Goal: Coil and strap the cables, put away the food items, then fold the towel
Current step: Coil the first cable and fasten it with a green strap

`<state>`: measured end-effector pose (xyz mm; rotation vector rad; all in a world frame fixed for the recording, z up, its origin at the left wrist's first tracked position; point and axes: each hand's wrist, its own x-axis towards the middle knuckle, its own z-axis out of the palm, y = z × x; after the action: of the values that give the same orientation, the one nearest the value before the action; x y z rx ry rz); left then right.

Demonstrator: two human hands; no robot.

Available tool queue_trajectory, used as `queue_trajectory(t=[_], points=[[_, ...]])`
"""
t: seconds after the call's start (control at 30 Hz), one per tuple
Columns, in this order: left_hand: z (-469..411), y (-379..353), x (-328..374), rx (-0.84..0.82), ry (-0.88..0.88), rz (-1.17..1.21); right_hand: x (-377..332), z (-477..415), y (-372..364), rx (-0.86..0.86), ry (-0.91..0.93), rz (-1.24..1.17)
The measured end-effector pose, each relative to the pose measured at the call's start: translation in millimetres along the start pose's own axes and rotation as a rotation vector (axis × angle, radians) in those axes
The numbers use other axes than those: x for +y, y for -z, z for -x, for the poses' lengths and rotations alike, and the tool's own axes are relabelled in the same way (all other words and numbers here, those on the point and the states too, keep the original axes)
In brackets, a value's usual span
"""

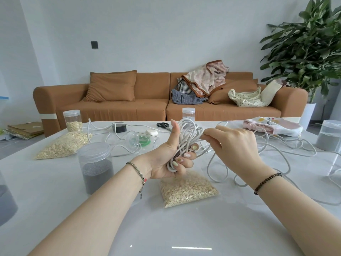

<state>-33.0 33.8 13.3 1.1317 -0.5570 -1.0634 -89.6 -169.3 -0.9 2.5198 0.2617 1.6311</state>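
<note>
Holding a coil of white cable point(186, 133) upright in the left hand point(166, 159), above the counter point(166, 228); fingers curled round the lower part of the loops, thumb pointing straight up beside them. Pinching one strand at the right side of the coil with the right hand point(234, 143), fingertips pressed together on it. Below and to the right, loose cable point(207, 169) lying in wide loops on the counter. Just under the left hand, on the counter, a clear bag of oats point(188, 191). Further left, a second bag of oats point(62, 145), a lidded jar of dark grains point(96, 167) and a jar of oats point(72, 120). At the far right side of the counter, a crumpled towel point(273, 124), not folded. Behind the coil, scissors point(164, 125) and a clear container point(142, 140) lying on its side, green rolls inside.
</note>
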Motion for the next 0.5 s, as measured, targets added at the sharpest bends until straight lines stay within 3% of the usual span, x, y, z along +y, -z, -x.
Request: queue_trajectory(t=[0.3,0.5], points=[[-1.6,6.2,0.6,0.141,0.042,0.015,2.8,-0.8,-2.1,-0.129,0.054,-0.093],[-3.8,1.4,1.6,0.245,0.026,-0.067,4.7,-2.6,5.7,-0.106,0.056,-0.086]])
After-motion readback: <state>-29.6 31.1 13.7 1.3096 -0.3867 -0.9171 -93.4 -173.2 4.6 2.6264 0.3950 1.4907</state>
